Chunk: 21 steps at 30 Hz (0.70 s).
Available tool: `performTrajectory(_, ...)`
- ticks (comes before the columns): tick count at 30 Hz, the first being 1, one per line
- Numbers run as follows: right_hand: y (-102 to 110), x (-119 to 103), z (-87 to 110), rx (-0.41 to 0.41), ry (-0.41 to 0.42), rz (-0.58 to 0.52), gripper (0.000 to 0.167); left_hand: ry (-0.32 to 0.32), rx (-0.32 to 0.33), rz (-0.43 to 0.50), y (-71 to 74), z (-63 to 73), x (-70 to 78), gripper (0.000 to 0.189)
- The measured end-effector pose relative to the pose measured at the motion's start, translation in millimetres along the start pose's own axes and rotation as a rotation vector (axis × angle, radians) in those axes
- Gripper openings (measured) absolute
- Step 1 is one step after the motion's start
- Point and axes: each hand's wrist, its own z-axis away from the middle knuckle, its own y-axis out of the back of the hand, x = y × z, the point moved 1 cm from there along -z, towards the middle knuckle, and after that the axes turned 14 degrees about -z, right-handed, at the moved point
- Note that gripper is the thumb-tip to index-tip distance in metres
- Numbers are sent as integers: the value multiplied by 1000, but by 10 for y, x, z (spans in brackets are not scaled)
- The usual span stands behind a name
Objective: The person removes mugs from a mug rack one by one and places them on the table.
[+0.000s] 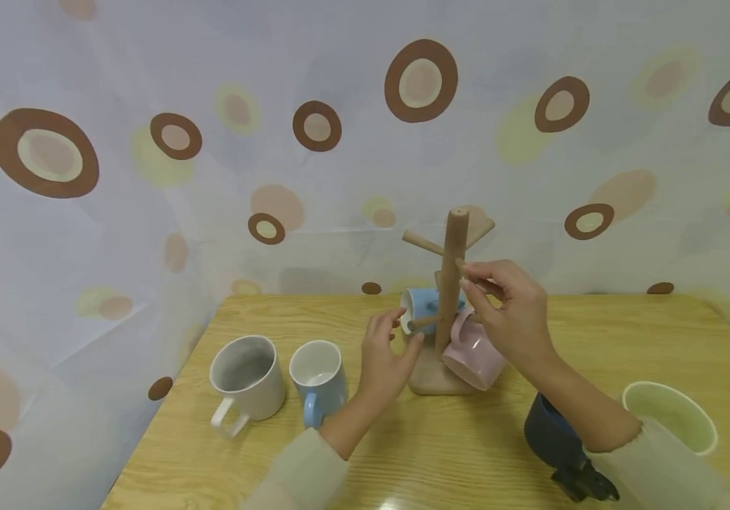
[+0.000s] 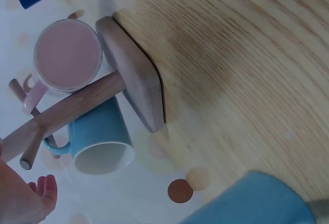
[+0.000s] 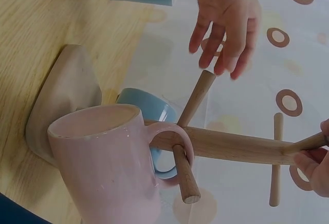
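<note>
Seemingly, the right hand (image 1: 514, 312) steadies a pinched mug-tree peg (image 3: 304, 143); the empty left hand (image 1: 385, 365) might next need the blue mug (image 1: 321, 379).

Smooth, matt wooden rack (image 1: 451, 283), glossy pink mug (image 1: 476, 358) (ceramic, by its look), grained wood-look tabletop (image 1: 428, 453).

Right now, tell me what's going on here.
A person's right grip pinches an upper peg of the rack. The left grip, holding nothing, is beside a lower peg. A pink mug and a blue mug hang on the rack; a white mug and another blue mug stand on the table.
</note>
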Motion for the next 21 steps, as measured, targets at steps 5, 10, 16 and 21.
performTrajectory(5,-16,7,0,3,17,-7,14,3,36,30,-120,-69,-53,32)
performTrajectory(10,-17,6,7,6,13,2,13,1,75,98,-190,-103,-89,27)
performTrajectory(16,-20,18,9,10,24,-19,13,12,115,146,-261,-113,-121,18)
performTrajectory(21,-26,25,8,11,28,-41,14,37,140,150,-278,-119,-107,11)
